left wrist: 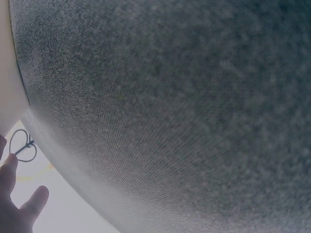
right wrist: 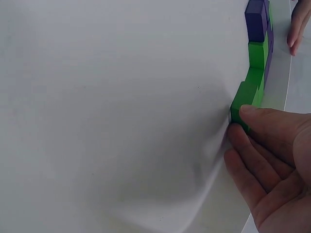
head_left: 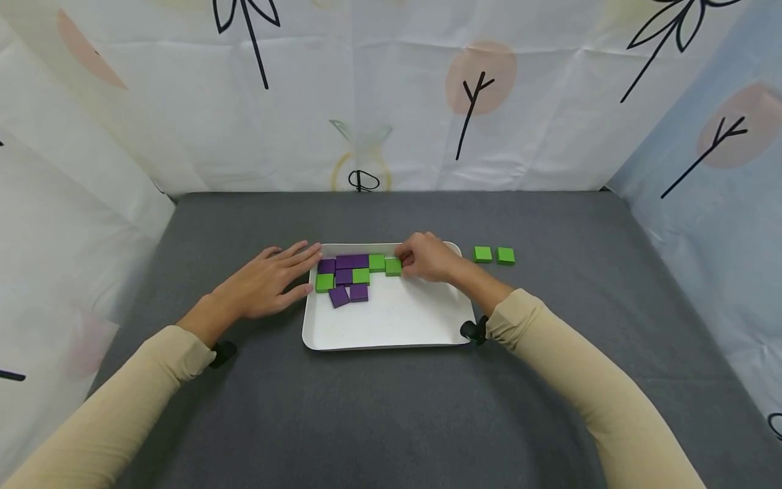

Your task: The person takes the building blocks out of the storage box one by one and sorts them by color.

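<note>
A white tray [head_left: 391, 329] holds several purple and green blocks grouped in its upper left. My right hand [head_left: 427, 258] reaches over the tray's far right part, its fingers bent and thumb at the right end of a green block [head_left: 393, 267]. In the right wrist view, the thumb lies against that green block [right wrist: 244, 99] with a fingertip just below. My left hand [head_left: 275, 280] is spread along the tray's left side, fingertips at the rim. Nearest it are a purple block [head_left: 326, 266] and a green block [head_left: 324, 282]. Two purple blocks [head_left: 359, 293] form the nearest row, one of them askew.
Two green blocks [head_left: 482, 255] lie on the dark grey tabletop [head_left: 379, 407], right of the tray. A patterned white cloth [head_left: 403, 122] hangs behind the table and at both sides.
</note>
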`<state>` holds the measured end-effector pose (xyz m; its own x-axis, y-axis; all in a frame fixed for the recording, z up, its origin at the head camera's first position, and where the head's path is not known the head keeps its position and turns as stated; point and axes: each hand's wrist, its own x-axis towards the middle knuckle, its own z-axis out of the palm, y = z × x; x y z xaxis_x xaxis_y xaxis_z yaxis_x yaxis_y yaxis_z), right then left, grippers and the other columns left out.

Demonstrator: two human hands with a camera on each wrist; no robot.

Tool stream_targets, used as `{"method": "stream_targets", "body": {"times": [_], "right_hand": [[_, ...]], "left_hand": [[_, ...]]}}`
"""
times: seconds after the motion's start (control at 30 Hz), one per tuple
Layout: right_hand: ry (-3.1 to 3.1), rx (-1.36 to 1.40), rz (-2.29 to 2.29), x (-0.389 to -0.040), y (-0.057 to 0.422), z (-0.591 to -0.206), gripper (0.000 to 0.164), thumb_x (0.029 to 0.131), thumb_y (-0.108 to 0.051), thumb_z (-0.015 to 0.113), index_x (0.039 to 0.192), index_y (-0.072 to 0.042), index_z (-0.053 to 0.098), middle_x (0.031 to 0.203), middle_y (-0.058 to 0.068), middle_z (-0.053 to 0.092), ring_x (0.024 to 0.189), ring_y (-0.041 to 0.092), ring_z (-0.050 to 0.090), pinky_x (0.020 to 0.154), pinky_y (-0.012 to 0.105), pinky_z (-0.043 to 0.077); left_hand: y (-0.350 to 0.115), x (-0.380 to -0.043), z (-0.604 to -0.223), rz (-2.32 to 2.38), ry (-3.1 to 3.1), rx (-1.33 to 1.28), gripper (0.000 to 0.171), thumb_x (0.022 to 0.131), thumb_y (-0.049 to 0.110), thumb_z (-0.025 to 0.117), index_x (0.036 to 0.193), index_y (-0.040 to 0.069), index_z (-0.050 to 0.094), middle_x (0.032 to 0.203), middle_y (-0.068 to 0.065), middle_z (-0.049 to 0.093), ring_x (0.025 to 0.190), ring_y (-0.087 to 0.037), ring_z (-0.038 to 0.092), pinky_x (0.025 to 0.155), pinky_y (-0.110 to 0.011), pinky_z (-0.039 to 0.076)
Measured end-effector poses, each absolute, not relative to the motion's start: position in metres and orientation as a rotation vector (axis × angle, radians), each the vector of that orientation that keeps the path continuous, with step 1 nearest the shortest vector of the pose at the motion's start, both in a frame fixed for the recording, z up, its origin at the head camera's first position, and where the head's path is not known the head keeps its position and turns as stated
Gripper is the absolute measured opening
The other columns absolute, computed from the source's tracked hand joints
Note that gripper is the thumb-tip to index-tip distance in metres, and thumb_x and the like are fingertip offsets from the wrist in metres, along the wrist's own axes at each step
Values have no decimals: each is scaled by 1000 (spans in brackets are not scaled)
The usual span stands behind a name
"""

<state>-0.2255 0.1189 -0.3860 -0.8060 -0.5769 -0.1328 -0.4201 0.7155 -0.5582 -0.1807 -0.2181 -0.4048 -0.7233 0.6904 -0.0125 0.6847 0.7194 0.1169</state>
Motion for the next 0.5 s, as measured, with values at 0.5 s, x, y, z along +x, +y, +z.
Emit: {"method": "stream_targets", "body": {"times": [0.5], "right_hand": [[2599,-805,-738,-226,119,-383,25,85,0,71,109,1,74,101,13,74,92,21,69,83,33,55]], "left_hand": [[-218,-181,-404,167,2855,1138,65,104,42,48,156,6,33,163,-11,26,149,-35,24,112,-62,25]]}}
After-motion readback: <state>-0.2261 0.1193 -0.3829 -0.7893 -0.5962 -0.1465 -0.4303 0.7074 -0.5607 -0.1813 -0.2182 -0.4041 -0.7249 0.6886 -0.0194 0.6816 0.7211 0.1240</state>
